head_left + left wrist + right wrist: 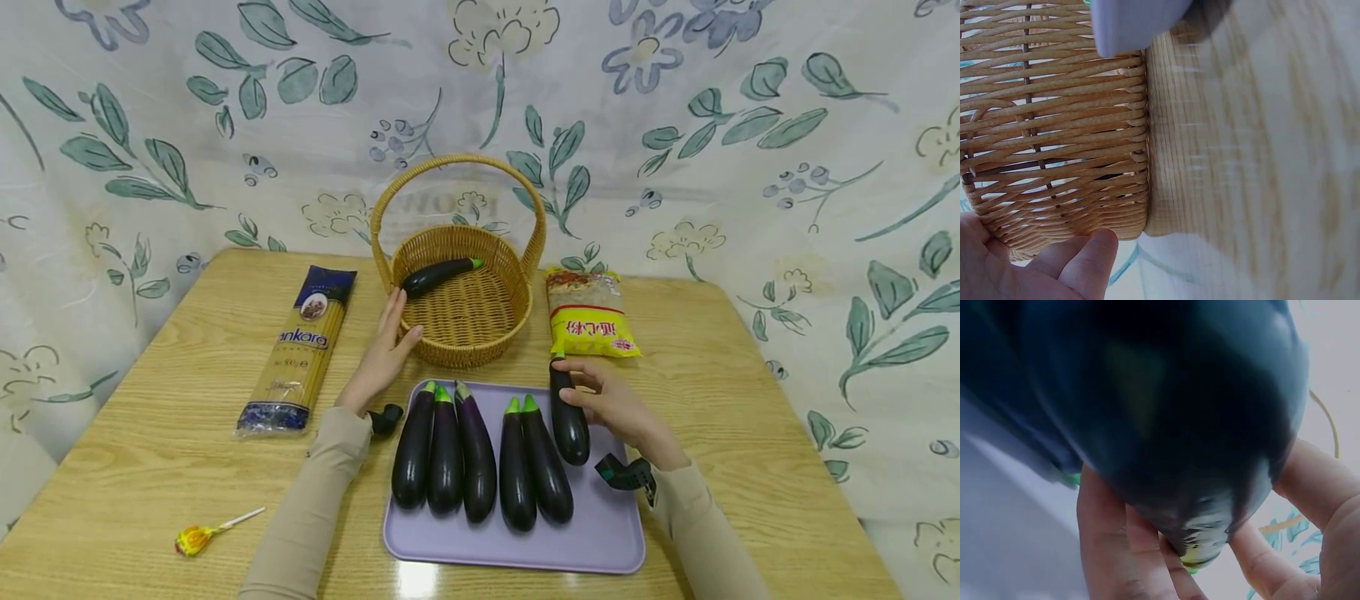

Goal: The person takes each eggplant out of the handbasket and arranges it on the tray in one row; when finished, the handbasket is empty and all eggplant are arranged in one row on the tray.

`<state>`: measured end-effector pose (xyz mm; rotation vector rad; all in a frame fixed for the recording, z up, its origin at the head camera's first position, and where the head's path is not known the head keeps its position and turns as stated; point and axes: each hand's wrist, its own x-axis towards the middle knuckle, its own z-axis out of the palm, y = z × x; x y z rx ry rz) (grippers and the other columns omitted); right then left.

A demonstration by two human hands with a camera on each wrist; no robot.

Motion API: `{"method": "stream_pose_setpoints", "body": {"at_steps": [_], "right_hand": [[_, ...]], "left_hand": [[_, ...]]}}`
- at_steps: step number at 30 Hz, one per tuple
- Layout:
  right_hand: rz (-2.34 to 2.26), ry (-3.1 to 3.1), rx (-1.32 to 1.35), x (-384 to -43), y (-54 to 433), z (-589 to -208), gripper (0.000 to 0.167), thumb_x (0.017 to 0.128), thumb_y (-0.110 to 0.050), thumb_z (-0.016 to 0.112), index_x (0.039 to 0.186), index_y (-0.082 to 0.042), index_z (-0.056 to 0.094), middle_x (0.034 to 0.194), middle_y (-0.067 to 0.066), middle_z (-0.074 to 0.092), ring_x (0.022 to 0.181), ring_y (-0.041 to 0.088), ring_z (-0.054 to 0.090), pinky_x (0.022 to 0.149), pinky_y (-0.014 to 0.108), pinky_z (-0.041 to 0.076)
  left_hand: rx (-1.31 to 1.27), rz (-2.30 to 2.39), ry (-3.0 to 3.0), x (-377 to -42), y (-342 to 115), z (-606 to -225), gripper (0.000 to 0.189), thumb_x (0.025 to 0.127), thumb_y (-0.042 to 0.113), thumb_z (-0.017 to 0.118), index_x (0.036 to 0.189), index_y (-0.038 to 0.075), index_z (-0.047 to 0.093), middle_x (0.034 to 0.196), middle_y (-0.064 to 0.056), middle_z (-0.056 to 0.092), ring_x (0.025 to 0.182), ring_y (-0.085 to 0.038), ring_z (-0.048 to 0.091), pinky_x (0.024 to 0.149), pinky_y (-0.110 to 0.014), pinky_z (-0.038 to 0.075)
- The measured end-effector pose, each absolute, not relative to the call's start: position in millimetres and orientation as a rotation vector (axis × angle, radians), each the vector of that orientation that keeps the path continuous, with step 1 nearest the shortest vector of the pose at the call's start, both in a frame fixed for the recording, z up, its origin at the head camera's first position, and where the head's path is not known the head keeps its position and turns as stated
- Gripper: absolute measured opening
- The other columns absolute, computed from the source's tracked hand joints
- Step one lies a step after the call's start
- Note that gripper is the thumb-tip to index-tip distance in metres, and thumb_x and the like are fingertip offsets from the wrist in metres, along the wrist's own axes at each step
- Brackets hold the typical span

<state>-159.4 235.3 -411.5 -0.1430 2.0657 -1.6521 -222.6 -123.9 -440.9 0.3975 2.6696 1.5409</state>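
Observation:
My right hand (624,410) grips a dark eggplant (572,433) near its stem end, over the right side of the lilac tray (607,533). In the right wrist view this eggplant (1179,425) fills the middle, with the thumb on one side and fingers on the other. My left hand (381,367) touches the left side of the round wicker basket (465,354), fingers extended along it. Inside the basket lies one eggplant (438,277). Three eggplants (446,454) lie side by side on the tray's left, and two more eggplants (546,467) in its middle.
A pack of spaghetti (296,358) lies left of the basket, and a yellow bag of pasta (592,317) to its right. A wrapped lollipop (197,540) is at the front left of the wooden table (150,442). Behind hangs a floral cloth (315,150). The basket's tall handle (459,158) arches over it.

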Motion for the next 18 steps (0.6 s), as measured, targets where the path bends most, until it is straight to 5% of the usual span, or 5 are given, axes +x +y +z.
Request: {"method": "stream_pose_setpoints", "body": {"at_steps": [18], "right_hand": [[-1.607, 2.021, -0.209, -137.1, 241.6, -425.3, 0.058, 0.096, -0.020, 0.061, 0.145, -0.002, 0.036, 0.146, 0.032, 0.034, 0.108, 0.019, 0.057, 0.082, 0.033, 0.054]], "left_hand": [[0.406, 1.536, 2.683, -223.8, -124.2, -441.3, 0.071, 0.104, 0.040, 0.041, 0.157, 0.028, -0.005, 0.165, -0.001, -0.011, 0.152, -0.030, -0.004, 0.116, -0.063, 0.014]]}}
